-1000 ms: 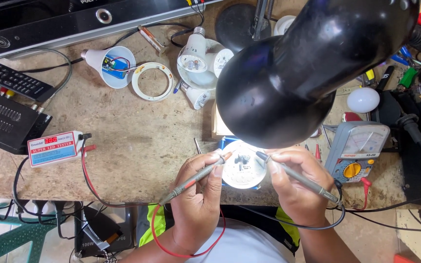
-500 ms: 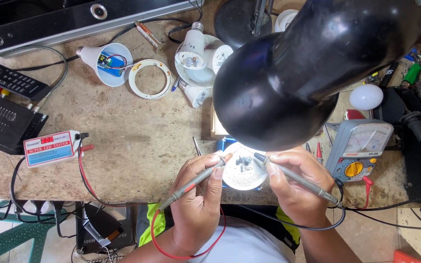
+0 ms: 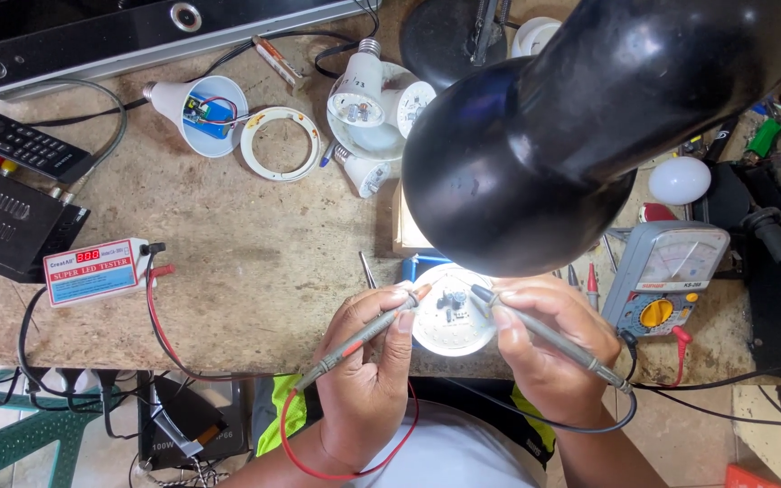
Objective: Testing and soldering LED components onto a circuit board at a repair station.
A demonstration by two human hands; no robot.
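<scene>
Head view: both hands' fingers (image 3: pixel 406 318) pinch probes (image 3: pixel 368 333) on round board (image 3: pixel 452 312).

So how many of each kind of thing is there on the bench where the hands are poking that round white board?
Test probes: 2, one in the left hand, one in the right hand
Round white board: 1
Meters: 2, the grey dial meter and the small white tester
Black lamp: 1
Remote control: 1
Total: 7

The single head camera is looking steeply down from close above the counter (image 3: pixel 255 271), with a black lamp shade (image 3: pixel 535 163) crowding its upper right.
</scene>
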